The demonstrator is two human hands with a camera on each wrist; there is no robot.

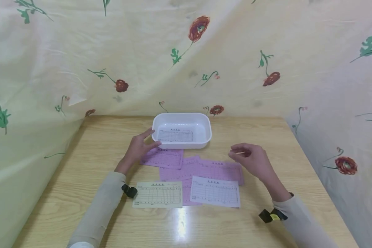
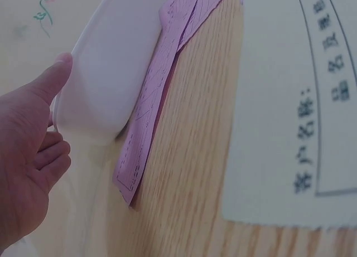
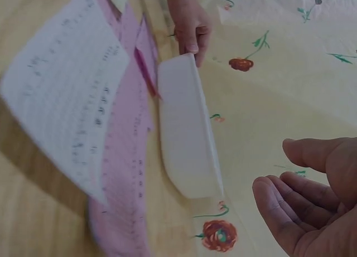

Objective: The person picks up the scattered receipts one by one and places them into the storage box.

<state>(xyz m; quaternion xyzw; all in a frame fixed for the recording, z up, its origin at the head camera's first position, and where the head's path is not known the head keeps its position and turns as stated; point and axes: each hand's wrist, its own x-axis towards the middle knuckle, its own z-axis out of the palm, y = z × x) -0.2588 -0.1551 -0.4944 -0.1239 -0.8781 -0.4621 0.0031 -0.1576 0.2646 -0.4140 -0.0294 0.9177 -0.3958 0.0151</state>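
Observation:
My left hand (image 1: 138, 148) grips the left end of a white plastic tub (image 1: 201, 145); in the left wrist view the thumb lies at its rim and the other fingers curl by its side. Inside the tub lies a white printed form slip (image 1: 175, 135). My right hand (image 1: 251, 159) hovers right of the tub, near the right end of the pink slips, fingers loosely bent and holding nothing. In the right wrist view, a gap shows between its thumb and fingers. Below the tub lie several pink form slips (image 1: 220, 170), partly overlapped by a white slip (image 1: 215, 192).
A pale yellow form slip (image 1: 157, 195) lies at the front left of the paper group, over the edge of a pink one. The wooden table (image 1: 111, 131) ends at the back against a flower-printed cloth (image 1: 136, 41), which also hangs along both sides.

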